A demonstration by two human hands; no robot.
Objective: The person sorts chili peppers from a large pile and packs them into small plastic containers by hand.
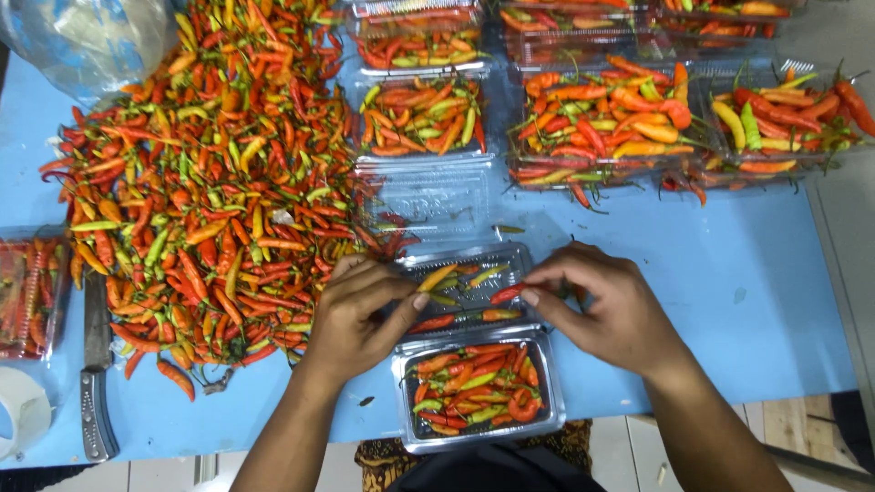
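A clear plastic clamshell box [547,415] lies open at the table's near edge. Its near half holds red, orange and green chillies [476,387]. Its far half, the lid [510,257], has only a few chillies on it. My right hand [606,305] pinches a small red chilli [507,293] over the lid. My left hand [360,314] rests at the lid's left edge, thumb and fingers curled beside a yellow chilli [436,277]. Whether it grips anything I cannot tell.
A big heap of loose chillies [210,173] covers the blue table [729,273] on the left. Filled clear boxes [606,118] line the far side, an empty one [437,196] behind my hands. A knife [95,374] lies at the left edge.
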